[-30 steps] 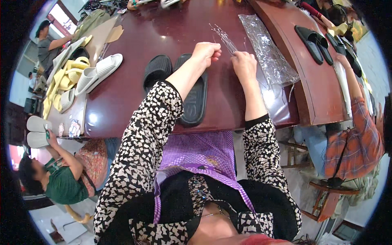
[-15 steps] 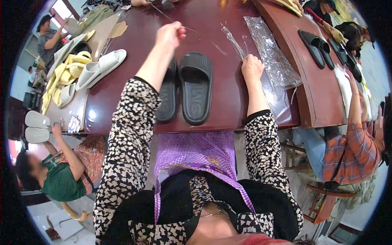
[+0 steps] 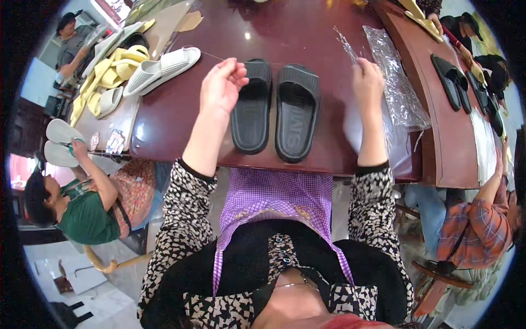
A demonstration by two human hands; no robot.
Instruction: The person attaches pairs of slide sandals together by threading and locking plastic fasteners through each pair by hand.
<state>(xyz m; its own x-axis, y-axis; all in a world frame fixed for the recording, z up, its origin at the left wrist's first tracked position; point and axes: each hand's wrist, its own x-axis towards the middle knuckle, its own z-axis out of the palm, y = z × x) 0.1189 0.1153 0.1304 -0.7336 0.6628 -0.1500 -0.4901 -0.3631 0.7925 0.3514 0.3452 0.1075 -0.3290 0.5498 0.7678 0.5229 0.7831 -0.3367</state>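
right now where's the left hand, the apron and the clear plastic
left hand (image 3: pixel 221 85): head view, middle of the hand
apron (image 3: pixel 278 194): head view, purple checked front
clear plastic (image 3: pixel 393 79): head view, crinkled middle

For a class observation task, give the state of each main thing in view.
Left hand: pinching thin strand
Right hand: closed on strand bundle
Central black slides: side by side, soles down
Clear plastic sleeve: wrinkled, lying flat
Yellow slides: heaped together
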